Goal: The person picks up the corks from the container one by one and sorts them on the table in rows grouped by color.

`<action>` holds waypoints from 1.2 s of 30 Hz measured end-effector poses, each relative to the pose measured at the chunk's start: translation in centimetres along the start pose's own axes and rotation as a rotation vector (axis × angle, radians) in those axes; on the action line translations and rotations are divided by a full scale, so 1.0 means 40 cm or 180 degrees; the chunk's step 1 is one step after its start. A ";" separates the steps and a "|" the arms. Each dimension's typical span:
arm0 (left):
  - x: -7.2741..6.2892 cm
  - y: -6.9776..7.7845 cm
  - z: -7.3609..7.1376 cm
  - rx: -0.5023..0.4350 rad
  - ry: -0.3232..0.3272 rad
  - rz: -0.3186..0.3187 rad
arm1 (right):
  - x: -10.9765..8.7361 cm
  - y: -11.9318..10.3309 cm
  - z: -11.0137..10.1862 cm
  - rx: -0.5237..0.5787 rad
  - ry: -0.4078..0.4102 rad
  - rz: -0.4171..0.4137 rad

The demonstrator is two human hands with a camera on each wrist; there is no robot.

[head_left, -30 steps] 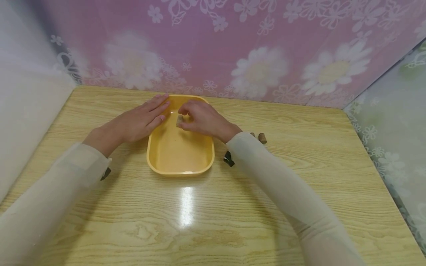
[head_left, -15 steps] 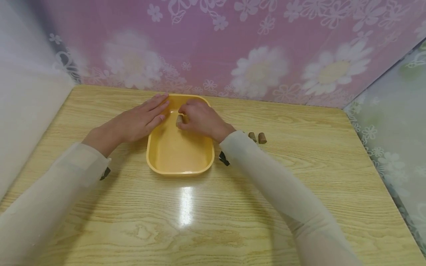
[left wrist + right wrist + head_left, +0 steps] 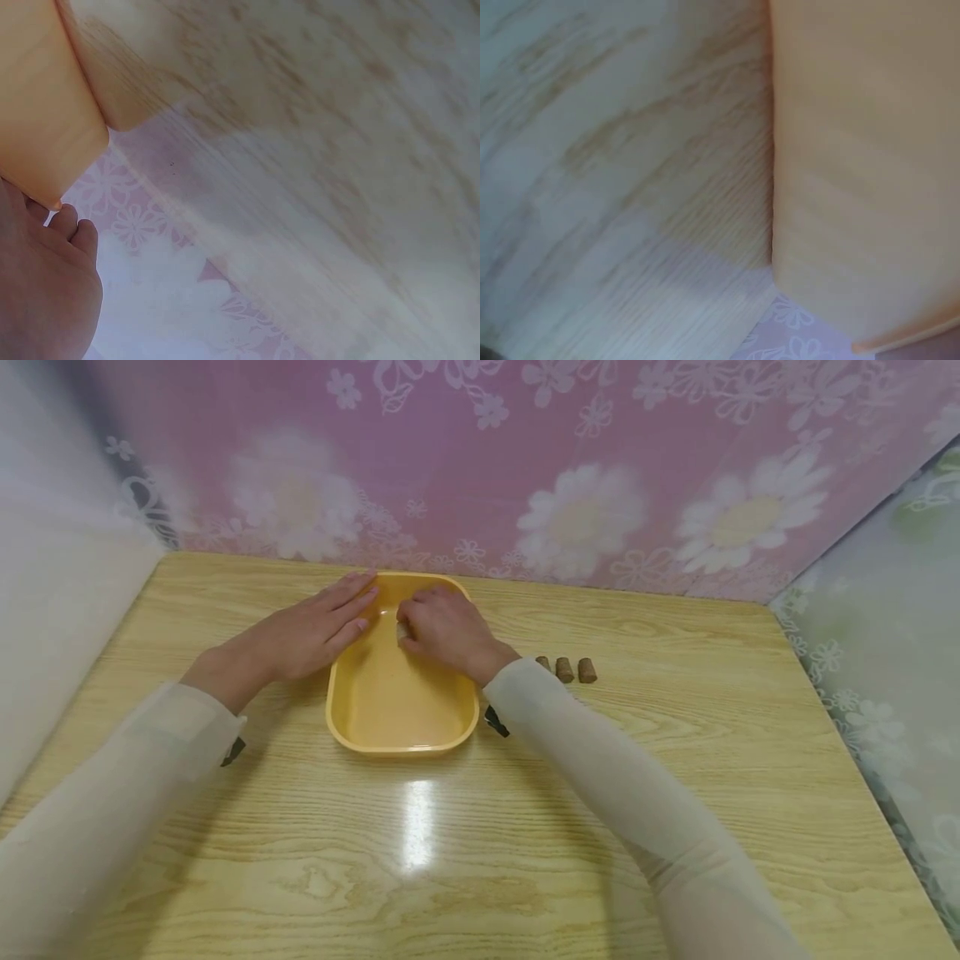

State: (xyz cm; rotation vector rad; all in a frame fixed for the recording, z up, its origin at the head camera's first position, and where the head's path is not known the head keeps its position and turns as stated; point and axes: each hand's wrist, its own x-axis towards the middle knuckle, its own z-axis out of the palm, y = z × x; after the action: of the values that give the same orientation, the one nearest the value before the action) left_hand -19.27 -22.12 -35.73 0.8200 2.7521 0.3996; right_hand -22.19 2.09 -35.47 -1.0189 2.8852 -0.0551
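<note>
A yellow rectangular tray (image 3: 405, 748) with raised walls stands on the table. My left hand (image 3: 307, 631) rests on its left rim near the far corner, fingers fairly straight and close together. In the left wrist view, the fingertips of my left hand (image 3: 52, 277) touch the tray's edge (image 3: 56, 142). Over the inside of the tray, my right hand (image 3: 450, 631) pinches a small brown cork (image 3: 402, 632), mostly covered by the thumb and fingers. The right wrist view shows the tray's outer wall (image 3: 862, 165), but not what that hand holds.
To the right of the tray, three corks stand in a row: a partly hidden cork (image 3: 543, 662), a middle cork (image 3: 564, 671) and a right cork (image 3: 587, 671). A pink flowered cloth (image 3: 450, 485) rises behind the wooden table (image 3: 420, 893).
My right wrist and forearm have shifted left, uncovering more of the corks on the table. My right fingers have closed further over the cork in the tray. The left hand stays at the rim.
</note>
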 end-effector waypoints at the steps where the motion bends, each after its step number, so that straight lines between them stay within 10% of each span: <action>1: 0.000 0.000 -0.001 -0.0007 -0.0003 -0.0005 | -0.001 -0.001 0.001 0.0001 -0.0005 0.0014; 36: 0.000 0.004 -0.003 0.0024 -0.0008 -0.0009 | -0.020 0.013 -0.002 0.0458 0.0256 -0.0228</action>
State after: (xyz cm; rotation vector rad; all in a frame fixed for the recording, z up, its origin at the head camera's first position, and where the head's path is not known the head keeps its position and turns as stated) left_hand -19.23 -22.02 -35.57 0.8178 2.7539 0.3875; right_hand -21.88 2.99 -35.38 -1.1168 2.8642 -0.3104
